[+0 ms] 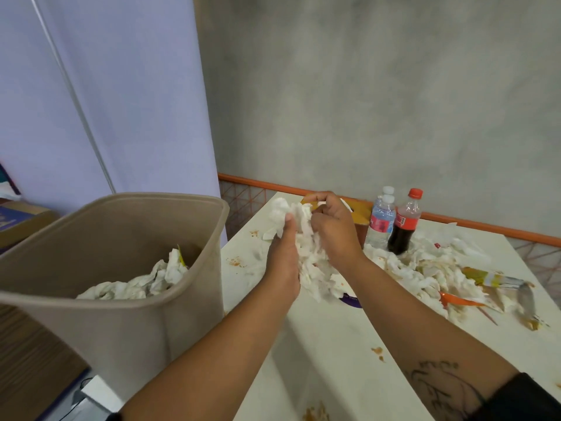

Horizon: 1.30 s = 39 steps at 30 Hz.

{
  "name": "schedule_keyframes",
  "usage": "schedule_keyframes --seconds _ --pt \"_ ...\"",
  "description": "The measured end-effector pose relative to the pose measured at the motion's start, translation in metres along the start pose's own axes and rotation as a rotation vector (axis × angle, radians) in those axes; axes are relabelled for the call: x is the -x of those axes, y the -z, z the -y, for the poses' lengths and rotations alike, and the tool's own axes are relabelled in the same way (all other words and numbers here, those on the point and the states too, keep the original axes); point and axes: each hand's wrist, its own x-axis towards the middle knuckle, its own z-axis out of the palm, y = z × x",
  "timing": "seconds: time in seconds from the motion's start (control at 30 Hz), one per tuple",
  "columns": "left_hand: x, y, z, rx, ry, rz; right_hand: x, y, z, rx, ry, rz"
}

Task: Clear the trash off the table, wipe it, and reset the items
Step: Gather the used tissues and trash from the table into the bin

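White, sauce-stained tabletop (349, 344), with one tan waste bin (121, 314) to the left of its left edge; the bin holds crumpled tissues (142, 284). Loose tissues (425, 268) are strewn over the tabletop's right part. Near the far-left corner, the left hand (283, 259) and right hand (332, 229) grip one wad of tissues (315, 278) between them, fingers curled into it. Behind stand three bottles: two clear water bottles (381, 220), one before the other, and one red-capped cola bottle (405, 223). Their red labels are too blurred to read. One knife (528, 299) and one orange utensil (458, 300), apparently a spoon, lie among the loose tissues.
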Motion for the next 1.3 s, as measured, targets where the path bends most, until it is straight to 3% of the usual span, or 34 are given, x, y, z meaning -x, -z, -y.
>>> schedule_keyframes --seconds 0.2,0.4,0.7,0.87,1.0,1.13,1.3 --pt "0.042 -0.036 -0.047 -0.025 -0.256 -0.131 0.012 -0.014 0.058 -0.101 0.131 0.033" --pt "0.088 -0.056 -0.116 0.005 -0.459 -0.127 0.015 -0.038 0.128 -0.186 0.239 0.035" --pt "0.121 0.015 -0.202 -0.310 -0.620 -0.164 0.023 -0.123 0.165 -0.316 0.237 0.178" --pt "0.115 0.078 -0.206 -0.566 -0.529 -0.260 0.032 -0.162 0.139 -0.053 0.149 0.297" --pt "0.109 0.117 -0.202 -0.859 -0.236 -0.351 0.028 -0.176 0.114 0.280 0.103 0.429" --pt "0.106 0.135 -0.196 -1.127 -0.068 -0.272 0.024 -0.178 0.100 0.703 0.124 0.615" --pt "0.100 0.146 -0.193 -1.614 -0.068 -0.156 0.021 -0.176 0.090 1.010 0.101 0.746"
